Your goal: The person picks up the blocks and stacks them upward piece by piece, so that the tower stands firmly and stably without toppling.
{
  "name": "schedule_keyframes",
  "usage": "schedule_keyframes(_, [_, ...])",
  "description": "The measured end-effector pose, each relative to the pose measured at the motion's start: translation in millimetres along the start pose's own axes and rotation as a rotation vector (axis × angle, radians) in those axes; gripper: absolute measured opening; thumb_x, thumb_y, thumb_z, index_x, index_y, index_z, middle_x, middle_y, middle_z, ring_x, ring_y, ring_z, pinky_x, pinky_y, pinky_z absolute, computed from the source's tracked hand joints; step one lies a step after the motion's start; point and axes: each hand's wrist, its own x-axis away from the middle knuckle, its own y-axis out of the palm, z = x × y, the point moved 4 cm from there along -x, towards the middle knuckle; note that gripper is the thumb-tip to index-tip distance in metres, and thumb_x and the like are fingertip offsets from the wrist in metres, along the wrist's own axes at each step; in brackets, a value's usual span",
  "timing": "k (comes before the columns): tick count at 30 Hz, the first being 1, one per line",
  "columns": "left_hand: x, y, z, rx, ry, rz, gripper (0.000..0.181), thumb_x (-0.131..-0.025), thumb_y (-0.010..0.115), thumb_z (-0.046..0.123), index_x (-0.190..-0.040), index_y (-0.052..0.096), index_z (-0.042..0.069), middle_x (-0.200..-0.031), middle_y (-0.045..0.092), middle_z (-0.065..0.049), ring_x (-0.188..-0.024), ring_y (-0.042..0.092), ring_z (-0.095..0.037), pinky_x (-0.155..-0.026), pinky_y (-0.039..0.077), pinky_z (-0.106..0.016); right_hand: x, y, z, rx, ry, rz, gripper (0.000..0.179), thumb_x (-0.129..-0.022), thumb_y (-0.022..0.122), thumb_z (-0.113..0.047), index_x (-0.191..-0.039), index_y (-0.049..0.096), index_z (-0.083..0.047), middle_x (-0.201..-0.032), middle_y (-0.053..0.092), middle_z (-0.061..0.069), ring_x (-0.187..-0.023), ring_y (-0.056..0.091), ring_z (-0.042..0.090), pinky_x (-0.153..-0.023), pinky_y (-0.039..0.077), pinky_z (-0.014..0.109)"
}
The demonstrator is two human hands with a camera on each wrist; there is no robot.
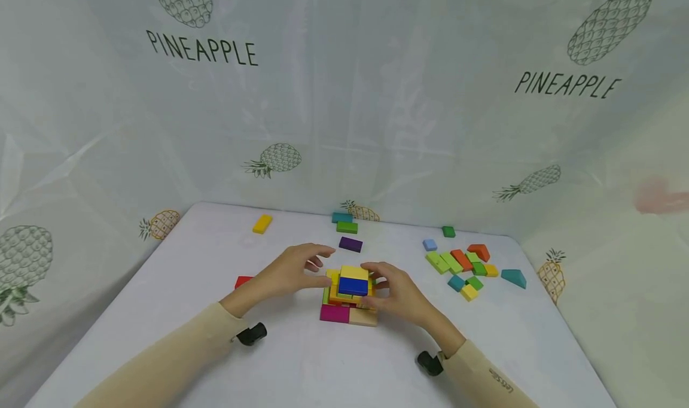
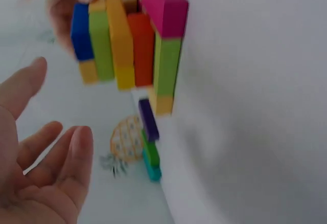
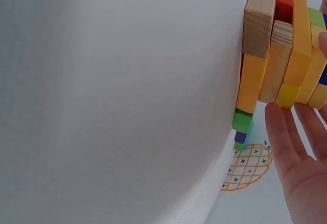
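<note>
A layered stack of coloured blocks (image 1: 335,314) stands on the table, with magenta and bare-wood blocks at its base and a blue block (image 1: 353,286) beside a yellow one (image 1: 354,272) on top. My right hand (image 1: 397,293) is at the stack's right side, pinching a light orange block (image 3: 309,65) below the top layer between thumb at the near end and fingers at the far end. To the left, my left hand (image 1: 293,270) is held with fingers spread and nothing in them; the left wrist view shows its fingertips (image 2: 82,139) apart from the stack.
Several loose blocks, among them a teal one (image 1: 514,278) and a red one (image 1: 478,252), lie at the right. Purple (image 1: 351,244), green (image 1: 347,227) and teal (image 1: 342,217) blocks lie behind the stack. A yellow block (image 1: 262,224) is at the back left; a red one (image 1: 243,281) is partly behind the left arm.
</note>
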Motion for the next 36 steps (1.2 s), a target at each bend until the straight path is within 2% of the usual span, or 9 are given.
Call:
schedule_keyframes(2, [9.5, -16.6, -8.4, -0.035, -0.004, 0.047, 0.062, -0.092, 0.085, 0.037, -0.146, 0.063, 0.017, -0.129, 0.070, -0.004, -0.105, 0.068, -0.018, -0.093, 0.062, -0.034, 0.0, 1, 0, 0.005, 0.005, 0.001, 0.072, -0.090, 0.088, -0.024, -0.151, 0.055, -0.007, -0.143, 0.064, 0.005, -0.122, 0.065, 0.026, -0.098, 0.061, 0.046])
schedule_keyframes(5, [27.9, -39.4, -30.0, -0.088, -0.021, 0.113, 0.053, -0.092, 0.086, 0.032, -0.138, 0.068, 0.015, -0.116, 0.071, -0.003, -0.101, 0.067, -0.019, -0.092, 0.061, -0.036, 0.0, 1, -1, 0.005, 0.010, 0.001, 0.072, -0.090, 0.088, -0.024, -0.152, 0.054, -0.008, -0.142, 0.064, 0.005, -0.121, 0.065, 0.027, -0.098, 0.061, 0.045])
schedule_keyframes(9, [55.7, -59.1, -69.2, -0.125, -0.072, 0.146, 0.048, -0.090, 0.088, 0.025, -0.133, 0.070, 0.011, -0.118, 0.072, -0.007, -0.104, 0.067, -0.024, -0.092, 0.060, -0.041, -0.6, 1, -3, 0.008, 0.007, 0.000, 0.072, -0.091, 0.087, -0.023, -0.152, 0.053, -0.007, -0.141, 0.064, 0.006, -0.121, 0.065, 0.028, -0.098, 0.061, 0.045])
schedule_keyframes(14, [84.1, -64.9, -107.6, -0.184, -0.121, 0.114, 0.046, -0.087, 0.090, 0.022, -0.127, 0.073, 0.008, -0.117, 0.072, -0.003, -0.104, 0.066, -0.022, -0.089, 0.060, -0.038, -0.5, 1, -2, 0.011, 0.004, 0.002, 0.071, -0.091, 0.087, -0.023, -0.152, 0.054, -0.007, -0.141, 0.064, 0.006, -0.121, 0.065, 0.027, -0.098, 0.061, 0.044])
schedule_keyframes(19, [99.6, -65.0, -122.4, -0.186, -0.147, 0.088, 0.035, -0.086, 0.089, 0.018, -0.119, 0.076, 0.013, -0.105, 0.070, 0.003, -0.093, 0.062, -0.016, -0.082, 0.058, -0.030, 0.2, 2, -1, 0.013, 0.011, 0.003, 0.071, -0.091, 0.087, -0.024, -0.152, 0.054, -0.010, -0.141, 0.064, 0.005, -0.120, 0.065, 0.025, -0.099, 0.061, 0.045])
schedule_keyframes(23, [99.8, -65.7, -124.6, -0.172, -0.127, 0.085, 0.031, -0.088, 0.088, 0.015, -0.117, 0.077, 0.013, -0.103, 0.070, 0.004, -0.091, 0.062, -0.013, -0.079, 0.058, -0.026, 0.6, 2, 1, 0.008, 0.025, 0.004, 0.071, -0.091, 0.088, -0.024, -0.152, 0.055, -0.012, -0.141, 0.064, 0.004, -0.121, 0.066, 0.025, -0.098, 0.061, 0.044])
schedule_keyframes(28, [87.5, -64.5, -114.5, -0.190, -0.064, 0.082, 0.028, -0.089, 0.088, 0.016, -0.115, 0.078, 0.015, -0.101, 0.071, 0.006, -0.089, 0.062, -0.009, -0.079, 0.057, -0.026, 0.3, 3, 1, 0.007, 0.034, 0.005, 0.071, -0.090, 0.088, -0.023, -0.152, 0.055, -0.013, -0.143, 0.063, 0.003, -0.121, 0.066, 0.024, -0.098, 0.061, 0.041])
schedule_keyframes(32, [69.5, -60.3, -93.2, -0.205, -0.001, 0.096, 0.028, -0.089, 0.088, 0.014, -0.115, 0.078, 0.017, -0.101, 0.070, 0.009, -0.089, 0.062, -0.008, -0.081, 0.058, -0.027, 0.1, 3, 2, 0.003, 0.037, 0.003, 0.073, -0.090, 0.088, -0.023, -0.153, 0.054, -0.012, -0.144, 0.063, 0.003, -0.122, 0.065, 0.024, -0.098, 0.061, 0.041])
schedule_keyframes(36, [45.6, -51.6, -61.3, -0.204, 0.038, 0.094, 0.030, -0.090, 0.088, 0.018, -0.118, 0.078, 0.019, -0.103, 0.070, 0.011, -0.091, 0.064, -0.007, -0.085, 0.059, -0.028, 0.6, 2, 2, -0.005, 0.038, 0.003, 0.074, -0.090, 0.088, -0.024, -0.154, 0.053, -0.012, -0.143, 0.063, 0.004, -0.122, 0.065, 0.027, -0.099, 0.061, 0.044])
